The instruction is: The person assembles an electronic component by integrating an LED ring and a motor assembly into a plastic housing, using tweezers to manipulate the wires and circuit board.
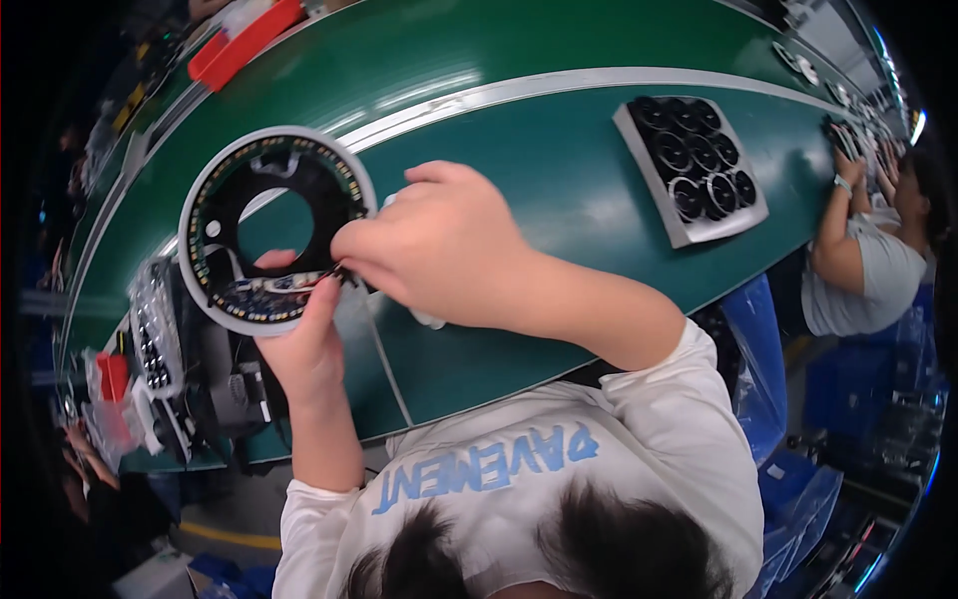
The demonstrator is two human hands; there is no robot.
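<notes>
We see the big green belt. On it sits a grey tray. Left of the tray, our left hand and right hand pinch the round ring light together.

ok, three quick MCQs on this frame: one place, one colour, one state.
1. Where does the grey tray of black rings lie?
A. on the green belt, right of the hands
B. under the ring board
C. on the floor

2. What colour is the bin at the belt's far edge?
A. blue
B. red
C. yellow

3. How is the ring-shaped board held?
A. lying untouched
B. gripped by both hands
C. stacked on the tray

Answers:
1 A: the tray sits on the belt.
2 B: the bin is red.
3 B: the left hand and right hand pinch the board.
</notes>
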